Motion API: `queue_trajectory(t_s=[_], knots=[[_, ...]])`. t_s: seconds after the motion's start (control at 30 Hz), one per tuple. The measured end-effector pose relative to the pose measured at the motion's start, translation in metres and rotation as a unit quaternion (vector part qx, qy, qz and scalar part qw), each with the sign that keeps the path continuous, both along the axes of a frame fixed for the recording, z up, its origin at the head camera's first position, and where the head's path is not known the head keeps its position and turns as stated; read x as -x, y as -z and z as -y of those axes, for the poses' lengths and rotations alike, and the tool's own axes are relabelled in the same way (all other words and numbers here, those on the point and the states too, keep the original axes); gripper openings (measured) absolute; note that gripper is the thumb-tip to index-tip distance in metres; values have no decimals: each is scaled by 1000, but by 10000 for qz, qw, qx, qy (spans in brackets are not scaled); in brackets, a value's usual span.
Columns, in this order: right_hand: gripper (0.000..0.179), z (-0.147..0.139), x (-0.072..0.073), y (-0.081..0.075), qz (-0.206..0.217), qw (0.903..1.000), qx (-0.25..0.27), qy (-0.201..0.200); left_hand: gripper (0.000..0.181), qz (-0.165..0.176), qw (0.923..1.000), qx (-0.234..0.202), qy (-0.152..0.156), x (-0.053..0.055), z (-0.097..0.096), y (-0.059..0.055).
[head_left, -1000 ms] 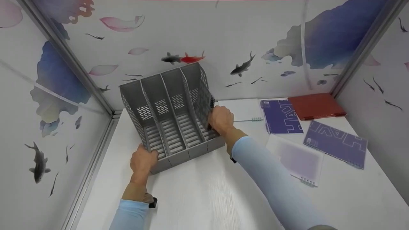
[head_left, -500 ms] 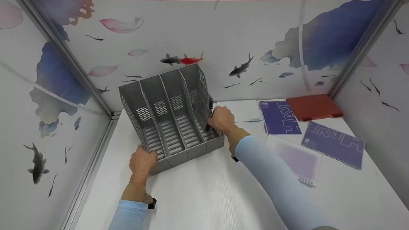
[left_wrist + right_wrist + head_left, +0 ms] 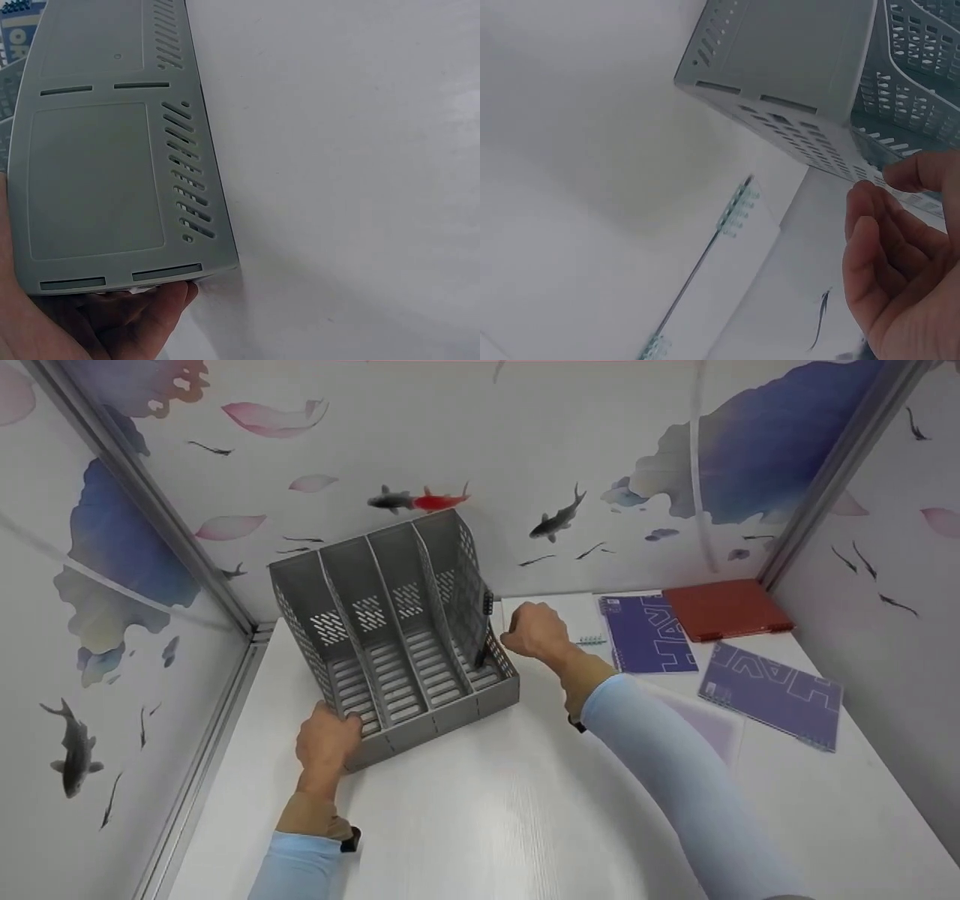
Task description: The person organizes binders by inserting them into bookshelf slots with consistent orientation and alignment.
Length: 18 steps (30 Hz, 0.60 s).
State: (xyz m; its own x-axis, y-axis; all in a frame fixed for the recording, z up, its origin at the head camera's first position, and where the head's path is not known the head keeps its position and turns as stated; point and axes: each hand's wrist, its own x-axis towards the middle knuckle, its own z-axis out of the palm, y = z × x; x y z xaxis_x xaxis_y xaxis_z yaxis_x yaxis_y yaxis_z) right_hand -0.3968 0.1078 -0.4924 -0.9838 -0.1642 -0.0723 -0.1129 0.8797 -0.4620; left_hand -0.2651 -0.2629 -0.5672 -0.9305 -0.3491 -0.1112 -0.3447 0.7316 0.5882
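A grey file organizer (image 3: 405, 720) with upright dividers stands at an angle on the white table. My left hand (image 3: 328, 739) grips its front left corner, the thumb over the front lip; in the left wrist view the fingers curl around the end of the grey front panel (image 3: 97, 180). A dark spiral notebook (image 3: 471, 619) stands in the rightmost compartment, its black binding facing forward. Just outside the right side wall is my right hand (image 3: 538, 631), fingers loosely bent and nothing held. In the right wrist view its thumb and fingertips are apart, close to the perforated wall (image 3: 802, 139).
Right of the organizer lie a white spiral notebook (image 3: 581, 611), a purple notebook (image 3: 646, 634), a red-brown notebook (image 3: 727, 611) and another purple one (image 3: 772, 690). A pale translucent-covered notebook (image 3: 709, 724) is partly under the right forearm. Painted wall panels (image 3: 525, 427) enclose the table.
My right hand has let go of the dark notebook and moved right, out of the compartment. The left hand keeps its grip. The view has shifted slightly.
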Motion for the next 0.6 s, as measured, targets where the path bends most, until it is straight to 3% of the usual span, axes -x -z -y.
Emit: queue_trajectory(t_s=[0.33, 0.6], knots=[[36, -37, -9, 2, 245, 9994, -243, 35, 63, 59, 10000, -25, 8, -3, 0, 0], [41, -65, -19, -6, 242, 9975, -641, -165, 70, -45, 9999, -21, 112, -2, 0, 0]])
